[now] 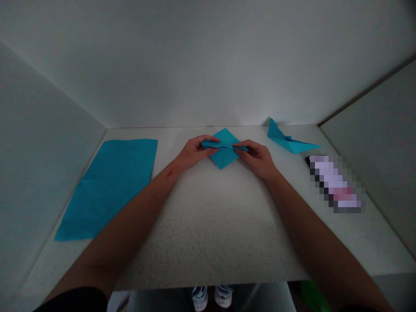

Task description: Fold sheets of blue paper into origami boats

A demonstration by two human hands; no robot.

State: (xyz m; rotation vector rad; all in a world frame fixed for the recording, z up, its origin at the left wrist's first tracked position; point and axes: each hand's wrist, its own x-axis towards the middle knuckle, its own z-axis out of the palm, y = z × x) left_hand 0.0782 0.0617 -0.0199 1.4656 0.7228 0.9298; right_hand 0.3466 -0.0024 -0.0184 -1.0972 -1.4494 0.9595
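From my remote seat I see both hands out over the middle of the pale speckled worktop (208,225), meeting on a small folded blue paper (224,158). The left hand (195,151) has its fingers (209,139) closed in a pinch on the paper's left end, thumb below and fingertips above the horizontal crease. The right hand (256,157) does the same at the other end, its fingers (241,146) shut tight on the right tip. The paper sits directly between the two sets of fingers as a diamond shape. One point reaches away from me and one toward me, and a raised fold runs across from pinch to pinch. I cannot tell whether its lower point rests on the worktop or is lifted just off it. Well out to the left of the left fingers lies a flat blue sheet (110,186), its long side running toward the near edge. Beyond and to the right of the right fingers sits a finished blue paper figure (289,141) with one upright point. Nearer me on that side is a blurred oblong object (336,184), apart from both hands.
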